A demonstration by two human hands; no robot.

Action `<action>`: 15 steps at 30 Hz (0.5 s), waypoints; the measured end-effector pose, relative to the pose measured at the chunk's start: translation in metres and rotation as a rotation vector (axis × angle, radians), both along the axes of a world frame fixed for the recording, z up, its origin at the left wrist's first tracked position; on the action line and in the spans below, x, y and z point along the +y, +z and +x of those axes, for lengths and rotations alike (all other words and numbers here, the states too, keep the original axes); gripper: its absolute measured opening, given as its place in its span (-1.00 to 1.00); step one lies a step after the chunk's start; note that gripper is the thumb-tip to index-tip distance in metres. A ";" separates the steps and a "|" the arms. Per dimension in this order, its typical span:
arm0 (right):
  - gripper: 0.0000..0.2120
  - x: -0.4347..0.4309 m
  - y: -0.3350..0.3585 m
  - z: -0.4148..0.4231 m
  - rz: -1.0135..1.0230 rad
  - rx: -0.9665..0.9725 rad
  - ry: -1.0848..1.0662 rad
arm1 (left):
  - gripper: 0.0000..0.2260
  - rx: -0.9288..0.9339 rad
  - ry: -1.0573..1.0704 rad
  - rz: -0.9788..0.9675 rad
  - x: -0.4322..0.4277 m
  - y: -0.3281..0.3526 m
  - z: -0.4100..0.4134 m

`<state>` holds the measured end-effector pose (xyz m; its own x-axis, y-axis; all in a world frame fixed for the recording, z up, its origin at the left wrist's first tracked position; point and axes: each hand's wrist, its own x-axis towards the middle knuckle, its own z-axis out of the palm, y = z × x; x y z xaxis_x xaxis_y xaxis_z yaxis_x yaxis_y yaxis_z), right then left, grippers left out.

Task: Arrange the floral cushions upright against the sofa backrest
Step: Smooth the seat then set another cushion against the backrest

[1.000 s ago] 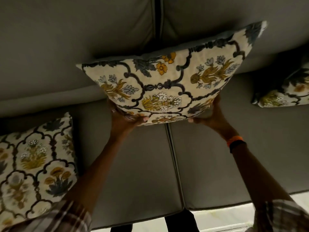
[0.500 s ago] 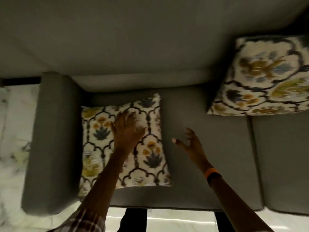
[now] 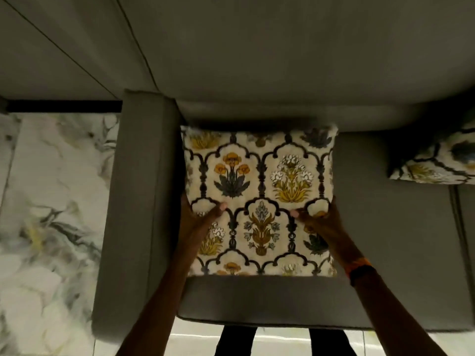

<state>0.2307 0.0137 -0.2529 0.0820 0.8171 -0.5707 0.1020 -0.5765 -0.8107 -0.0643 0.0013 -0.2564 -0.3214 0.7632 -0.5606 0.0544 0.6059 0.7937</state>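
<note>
A cream floral cushion point(image 3: 259, 186) with dark arches and yellow flowers is over the left end of the grey sofa seat point(image 3: 385, 240), its far edge near the backrest point(image 3: 282, 60). My left hand point(image 3: 200, 219) grips its left edge, thumb on the front face. My right hand point(image 3: 321, 222) grips the right edge the same way. A second floral cushion point(image 3: 431, 160) leans against the backrest at the far right, partly cut off by the frame.
The grey left armrest point(image 3: 138, 201) runs right beside the held cushion. Marbled pale floor point(image 3: 51, 201) lies left of the sofa. A seam between seat cushions point(image 3: 453, 214) shows at the right. My legs point(image 3: 236, 340) stand at the sofa's front edge.
I set the first cushion against the backrest a second ago, then turned left. My hands reached the flat cushion by the armrest and now grip it by both side edges, turned square.
</note>
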 end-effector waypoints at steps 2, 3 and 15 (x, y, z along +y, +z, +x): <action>-0.39 0.013 0.012 -0.001 0.089 0.005 -0.007 | 0.00 0.063 0.006 0.144 0.022 0.011 -0.008; -0.28 0.023 0.019 -0.001 0.134 0.000 -0.006 | 0.01 0.089 -0.011 0.214 0.036 0.016 -0.013; -0.05 0.093 -0.001 -0.008 0.357 -0.097 0.104 | 0.07 0.228 -0.219 0.369 0.099 0.011 -0.042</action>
